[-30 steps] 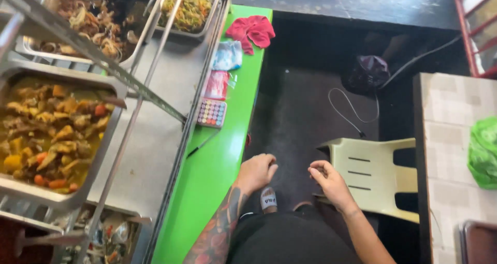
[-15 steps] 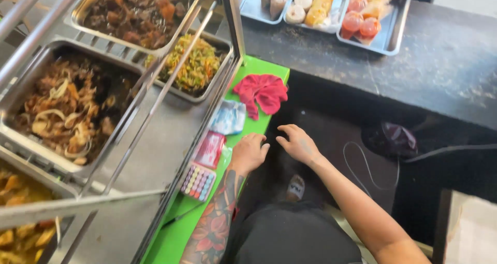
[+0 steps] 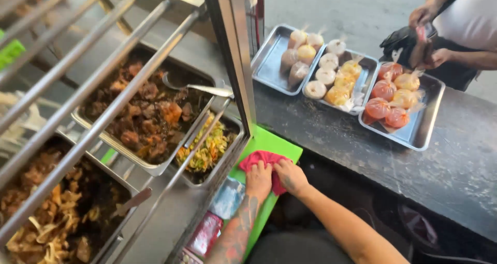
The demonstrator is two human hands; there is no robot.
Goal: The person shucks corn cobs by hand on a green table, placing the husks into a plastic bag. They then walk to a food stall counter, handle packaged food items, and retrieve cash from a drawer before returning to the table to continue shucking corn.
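Hands: left hand (image 3: 259, 178) and right hand (image 3: 291, 175) now together, pressed flat on red cloth (image 3: 261, 160) | place: green table (image 3: 277, 145) far corner — moved up from lap | wiping begins.

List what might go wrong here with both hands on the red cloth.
The red cloth under the left hand and right hand lies close to the open metal tray of yellow-green vegetables; a swipe could flick grime into the food. The small clear plastic packet beside the left wrist might get knocked off the green ledge.
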